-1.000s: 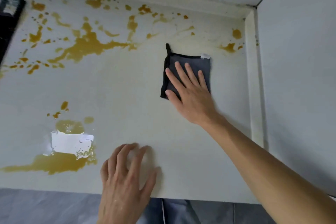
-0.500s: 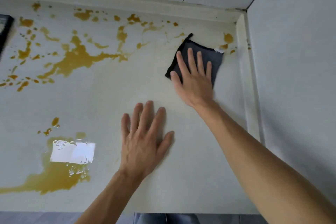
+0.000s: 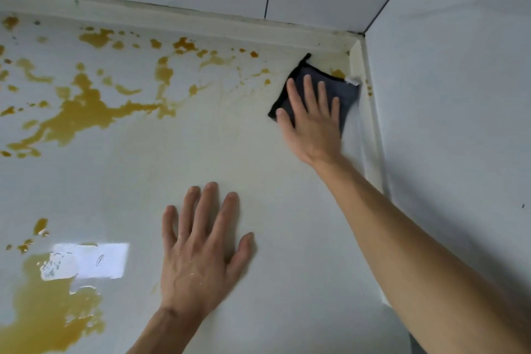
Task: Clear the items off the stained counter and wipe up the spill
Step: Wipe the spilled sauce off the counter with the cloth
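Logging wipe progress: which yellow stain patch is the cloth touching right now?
The small spot in the back right corner, at the dark cloth's far edge under the right hand; other patches lie well left.

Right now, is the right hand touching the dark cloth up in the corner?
Touching. The head view shows the right hand lying flat on the dark cloth, straight fingers spread across it, pressing it onto the counter by the back corner.

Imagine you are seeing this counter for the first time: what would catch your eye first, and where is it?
The yellow-brown spill stands out at once, splashed across the far left of the pale counter, with a larger puddle at the near left edge. Next comes the dark cloth, pressed flat under the right hand in the far right corner. The left hand rests flat on the counter nearer the front.
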The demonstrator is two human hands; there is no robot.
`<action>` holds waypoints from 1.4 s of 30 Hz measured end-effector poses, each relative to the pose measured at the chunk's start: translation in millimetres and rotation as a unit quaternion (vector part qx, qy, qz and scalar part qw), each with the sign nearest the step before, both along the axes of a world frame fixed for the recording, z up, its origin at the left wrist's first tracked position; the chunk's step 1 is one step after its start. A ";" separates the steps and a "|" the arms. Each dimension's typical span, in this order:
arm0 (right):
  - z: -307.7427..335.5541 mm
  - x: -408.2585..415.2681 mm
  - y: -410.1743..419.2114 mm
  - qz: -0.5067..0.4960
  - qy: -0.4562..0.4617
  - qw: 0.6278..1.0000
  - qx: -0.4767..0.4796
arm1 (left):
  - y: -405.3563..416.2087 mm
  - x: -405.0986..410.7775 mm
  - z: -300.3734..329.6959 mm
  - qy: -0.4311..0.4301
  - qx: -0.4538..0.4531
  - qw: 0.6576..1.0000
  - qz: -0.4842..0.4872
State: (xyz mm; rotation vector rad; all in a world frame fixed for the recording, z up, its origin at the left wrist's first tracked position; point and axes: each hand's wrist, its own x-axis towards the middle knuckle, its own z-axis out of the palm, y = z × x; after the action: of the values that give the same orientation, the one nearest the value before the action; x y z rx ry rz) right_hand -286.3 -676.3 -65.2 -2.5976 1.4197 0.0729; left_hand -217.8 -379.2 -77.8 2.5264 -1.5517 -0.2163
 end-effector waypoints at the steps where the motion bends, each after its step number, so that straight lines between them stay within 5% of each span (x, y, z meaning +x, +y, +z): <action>1: -0.5 3.8 9.7 0.020 -0.003 1.000 0.000 | 0.5 0.3 -0.4 -0.001 0.000 1.000 -0.002; 7: 0.0 -21.1 50.3 0.112 -0.023 0.993 0.041 | 2.0 1.4 -2.0 -0.003 -0.010 1.000 -0.003; 11: 14.1 -25.9 32.7 0.035 -0.118 0.990 0.074 | 1.7 2.5 -1.2 -0.003 -0.021 1.000 -0.001; 16: 31.2 -11.6 -5.7 0.003 -0.057 0.998 -0.034 | 0.9 1.1 0.9 -0.005 -0.017 1.000 0.000; 25: 42.8 0.6 -27.3 0.028 -0.010 0.999 0.038 | 0.8 0.5 -0.6 -0.007 -0.033 0.999 0.003; 31: 94.5 -15.3 -32.8 0.075 -0.159 0.984 0.041 | 2.2 1.1 -4.3 -0.006 -0.037 0.999 0.004; 36: 128.4 -33.2 -16.9 0.127 -0.251 0.957 -0.074 | 1.6 0.4 -2.5 0.000 -0.041 0.999 0.005; 42: 75.9 -65.3 45.9 0.125 -0.084 0.989 0.008 | 2.0 0.2 -2.8 0.002 -0.034 0.999 0.006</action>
State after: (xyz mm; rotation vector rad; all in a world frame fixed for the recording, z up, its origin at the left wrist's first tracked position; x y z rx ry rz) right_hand -351.6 -630.4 10.7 -2.6816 1.0301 -0.0984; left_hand -217.6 -377.2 -80.6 2.4814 -1.5143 -0.1627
